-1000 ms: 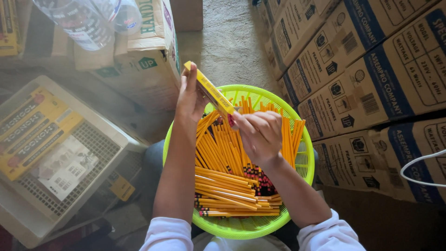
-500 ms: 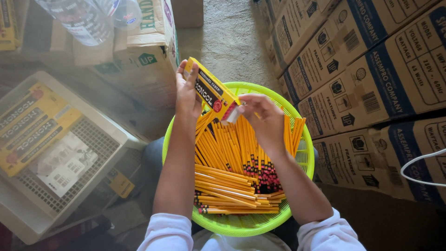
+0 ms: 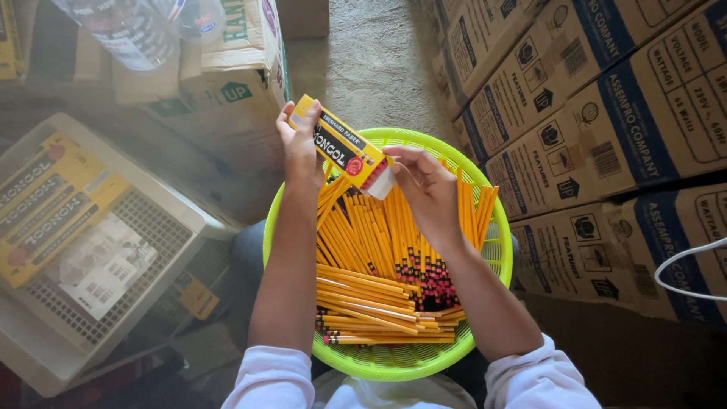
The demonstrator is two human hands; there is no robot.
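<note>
My left hand [image 3: 301, 145] grips a small yellow and black pencil box [image 3: 341, 145] held over a lime green basket [image 3: 485, 261]. My right hand [image 3: 425, 185] pinches the open white flap at the box's lower end. The basket rests on my lap and is filled with several yellow pencils [image 3: 375, 261] that have red erasers. The box is tilted, with its open end pointing down and to the right.
A white mesh tray [image 3: 144, 242] at the left holds several flat yellow pencil boxes [image 3: 53, 204]. Stacked cardboard cartons [image 3: 606, 121] line the right side. Another carton and plastic-wrapped goods [image 3: 219, 68] stand at the upper left. A white cable [image 3: 681, 265] curves at the right edge.
The pencil box has turned from edge-on to show its broad printed face. My right hand has moved to its lower end, where the flap now stands open.
</note>
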